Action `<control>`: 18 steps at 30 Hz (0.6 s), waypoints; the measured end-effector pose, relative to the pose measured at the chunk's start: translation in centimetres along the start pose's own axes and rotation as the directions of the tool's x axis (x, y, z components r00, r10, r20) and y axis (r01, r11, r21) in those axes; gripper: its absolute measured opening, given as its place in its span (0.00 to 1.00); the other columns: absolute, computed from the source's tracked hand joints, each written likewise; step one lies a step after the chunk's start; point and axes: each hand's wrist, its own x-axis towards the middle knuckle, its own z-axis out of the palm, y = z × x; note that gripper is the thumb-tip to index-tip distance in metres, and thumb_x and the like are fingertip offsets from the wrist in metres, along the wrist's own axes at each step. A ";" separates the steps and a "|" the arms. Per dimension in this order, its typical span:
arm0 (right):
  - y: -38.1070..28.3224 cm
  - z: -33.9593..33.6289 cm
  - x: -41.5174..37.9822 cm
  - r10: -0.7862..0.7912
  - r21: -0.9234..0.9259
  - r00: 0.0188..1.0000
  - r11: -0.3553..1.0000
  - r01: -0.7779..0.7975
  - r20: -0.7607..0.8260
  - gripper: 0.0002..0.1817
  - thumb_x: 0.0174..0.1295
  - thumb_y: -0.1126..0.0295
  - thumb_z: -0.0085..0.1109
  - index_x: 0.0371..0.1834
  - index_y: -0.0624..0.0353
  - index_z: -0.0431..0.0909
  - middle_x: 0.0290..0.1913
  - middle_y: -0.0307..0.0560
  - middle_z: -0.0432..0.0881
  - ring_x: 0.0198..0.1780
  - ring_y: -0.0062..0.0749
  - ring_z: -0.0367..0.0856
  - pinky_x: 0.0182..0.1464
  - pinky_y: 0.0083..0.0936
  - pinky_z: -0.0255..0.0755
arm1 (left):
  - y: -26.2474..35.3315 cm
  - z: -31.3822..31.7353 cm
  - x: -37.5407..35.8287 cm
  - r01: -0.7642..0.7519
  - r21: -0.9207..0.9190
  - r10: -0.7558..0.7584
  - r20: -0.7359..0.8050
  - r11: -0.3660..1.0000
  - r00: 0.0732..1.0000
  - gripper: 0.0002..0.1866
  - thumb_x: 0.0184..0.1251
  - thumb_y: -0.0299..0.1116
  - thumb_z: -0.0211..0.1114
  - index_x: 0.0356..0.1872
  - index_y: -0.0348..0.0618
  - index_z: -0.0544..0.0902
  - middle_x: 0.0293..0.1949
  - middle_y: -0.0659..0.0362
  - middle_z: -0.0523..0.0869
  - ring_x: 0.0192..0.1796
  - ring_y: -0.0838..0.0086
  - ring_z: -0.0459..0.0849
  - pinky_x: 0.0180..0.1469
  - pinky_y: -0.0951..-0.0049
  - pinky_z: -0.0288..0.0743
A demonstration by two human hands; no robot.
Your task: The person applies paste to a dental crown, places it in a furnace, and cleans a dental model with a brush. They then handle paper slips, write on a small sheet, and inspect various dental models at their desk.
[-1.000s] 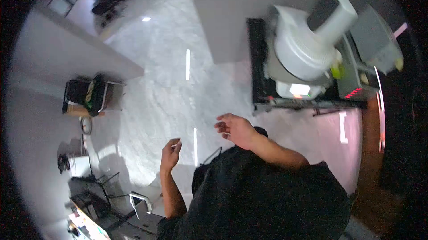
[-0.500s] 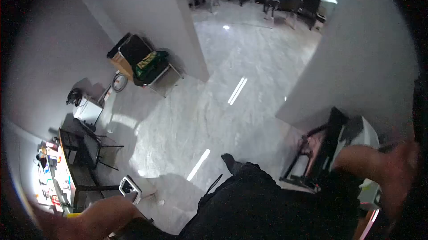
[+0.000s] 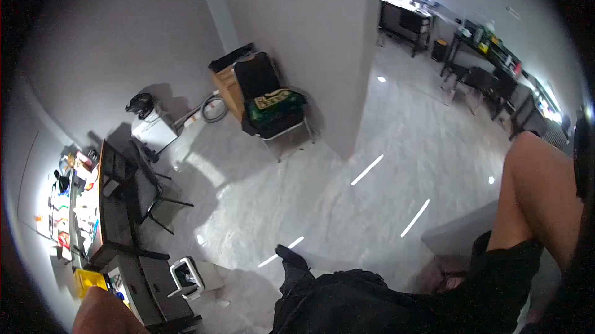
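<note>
Right forearm (image 3: 539, 197) raised at frame edge, left arm (image 3: 102, 315) low; both hands lie out of view. Walking the floor (image 3: 297, 197) calls for clearing the chair (image 3: 273, 107).

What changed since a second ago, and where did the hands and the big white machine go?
The view swung left, so the white machine slid off to the right and out of sight. Both hands, raised empty in front before, spread apart: only the right arm at the right edge and the left arm at the bottom left show now. Nothing was taken or let go. The chair with the green bag and the white bin stayed put.
</note>
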 end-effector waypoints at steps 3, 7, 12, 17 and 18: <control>4.0 8.2 1.9 -0.026 0.026 0.999 0.999 0.026 -0.019 0.21 0.74 0.63 0.57 0.65 0.61 0.73 0.56 0.53 0.81 0.53 0.39 0.80 0.61 0.41 0.74 | -4.0 -2.1 -5.5 0.017 0.052 -0.020 0.051 0.998 0.999 0.38 0.73 0.65 0.63 0.77 0.58 0.73 0.75 0.54 0.74 0.74 0.56 0.73 0.74 0.48 0.64; 8.6 18.5 5.3 -0.063 0.004 0.997 0.998 0.063 -0.039 0.21 0.75 0.64 0.56 0.66 0.60 0.72 0.57 0.53 0.81 0.54 0.39 0.81 0.62 0.41 0.74 | -10.1 -6.4 -12.3 0.004 0.137 -0.017 0.099 0.991 0.995 0.36 0.73 0.64 0.63 0.76 0.58 0.73 0.73 0.54 0.75 0.73 0.56 0.74 0.74 0.49 0.65; 14.4 33.0 9.1 -0.050 0.074 0.983 0.995 0.064 -0.178 0.22 0.76 0.64 0.55 0.69 0.60 0.71 0.58 0.52 0.81 0.55 0.39 0.81 0.62 0.42 0.75 | -14.1 -16.4 -19.7 0.084 0.292 -0.139 0.172 0.953 0.975 0.35 0.74 0.62 0.63 0.76 0.57 0.74 0.72 0.53 0.77 0.72 0.57 0.75 0.73 0.51 0.66; 20.0 47.1 8.4 0.155 0.228 0.926 0.971 -0.077 -0.344 0.22 0.77 0.65 0.54 0.71 0.59 0.70 0.59 0.51 0.80 0.55 0.38 0.81 0.63 0.42 0.75 | -12.1 -25.7 -23.6 0.136 0.364 -0.171 0.063 0.921 0.983 0.33 0.75 0.60 0.63 0.75 0.57 0.75 0.71 0.53 0.78 0.70 0.58 0.76 0.72 0.53 0.68; 21.3 49.9 7.2 0.239 0.283 0.896 0.949 -0.135 -0.375 0.22 0.77 0.65 0.54 0.71 0.59 0.70 0.59 0.51 0.80 0.55 0.38 0.81 0.63 0.42 0.75 | -11.2 -27.0 -24.4 0.126 0.349 -0.142 0.022 0.929 0.990 0.33 0.76 0.59 0.63 0.75 0.57 0.75 0.70 0.53 0.79 0.70 0.58 0.76 0.72 0.54 0.68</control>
